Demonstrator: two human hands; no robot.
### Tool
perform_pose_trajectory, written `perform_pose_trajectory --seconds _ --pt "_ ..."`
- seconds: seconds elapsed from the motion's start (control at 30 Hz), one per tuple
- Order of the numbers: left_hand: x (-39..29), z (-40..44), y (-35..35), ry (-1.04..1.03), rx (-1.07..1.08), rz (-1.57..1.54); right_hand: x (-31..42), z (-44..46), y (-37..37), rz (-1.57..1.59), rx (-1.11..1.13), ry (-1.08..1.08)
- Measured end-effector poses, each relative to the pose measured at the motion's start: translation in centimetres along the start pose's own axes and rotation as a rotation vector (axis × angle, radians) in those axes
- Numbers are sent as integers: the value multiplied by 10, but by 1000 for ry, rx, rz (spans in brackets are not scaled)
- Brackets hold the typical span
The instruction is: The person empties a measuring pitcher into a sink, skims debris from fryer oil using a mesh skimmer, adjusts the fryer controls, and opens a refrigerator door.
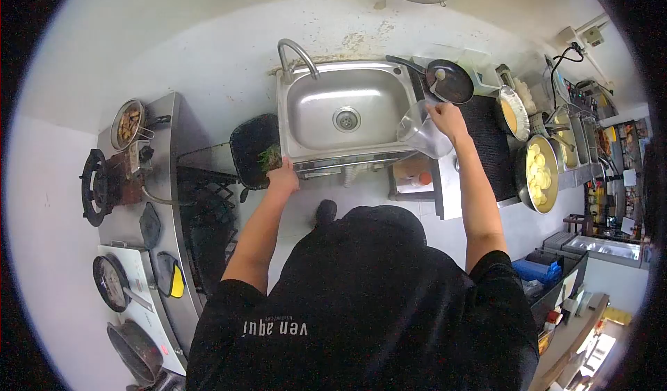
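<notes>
Clear container [425, 136]: I have it in my right hand [448, 120], fingers closed on its upper edge, over the right rim of the steel sink [313, 123]; I can't tell whether it touches the metal. My left hand [283, 177] is at the sink's near left corner, just beside some green sprigs [268, 157] at the edge of a black bin [244, 137]; whether its fingers grip anything, I can't tell. The curved faucet [285, 59] rises at the sink's back left corner. To the right, a black pan [455, 88] lies with its handle toward the sink, and beyond a dark mat [490, 134] a big bowl [522, 182] holds pale yellow pieces [538, 172]. Off to my left, a steel desk [161, 130] carries a black burner [95, 188] and a pan of brown pieces [130, 125].
</notes>
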State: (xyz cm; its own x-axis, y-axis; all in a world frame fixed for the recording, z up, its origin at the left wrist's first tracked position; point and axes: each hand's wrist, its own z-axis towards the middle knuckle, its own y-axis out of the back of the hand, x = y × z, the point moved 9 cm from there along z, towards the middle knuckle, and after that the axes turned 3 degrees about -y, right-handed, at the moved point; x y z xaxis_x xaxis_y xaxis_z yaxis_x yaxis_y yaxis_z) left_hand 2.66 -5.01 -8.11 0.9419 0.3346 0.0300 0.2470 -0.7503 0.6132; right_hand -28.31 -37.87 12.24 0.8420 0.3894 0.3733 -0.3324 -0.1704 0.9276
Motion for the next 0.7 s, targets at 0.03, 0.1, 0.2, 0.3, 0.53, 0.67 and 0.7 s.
perform_pose_trajectory --seconds 0.03,0.1,0.2,0.3,0.53,0.67,0.7 --pt "1 1 -1 7 -1 -13 3 1 0 0 0 1" --pt "2 3 -3 29 -20 -22 13 4 -3 -24 44 22" --pt "3 2 -2 42 -41 -36 32 8 -4 -59 28 54" --pt "-2 -7 5 2 -22 -16 52 12 -8 -93 34 52" --pt "2 -2 1 3 -74 -51 76 40 -29 -138 96 20" --pt "1 -1 -2 -28 -99 -56 102 47 -24 -172 92 90" --pt "3 2 -4 -13 -114 -79 107 47 -25 -179 115 101"
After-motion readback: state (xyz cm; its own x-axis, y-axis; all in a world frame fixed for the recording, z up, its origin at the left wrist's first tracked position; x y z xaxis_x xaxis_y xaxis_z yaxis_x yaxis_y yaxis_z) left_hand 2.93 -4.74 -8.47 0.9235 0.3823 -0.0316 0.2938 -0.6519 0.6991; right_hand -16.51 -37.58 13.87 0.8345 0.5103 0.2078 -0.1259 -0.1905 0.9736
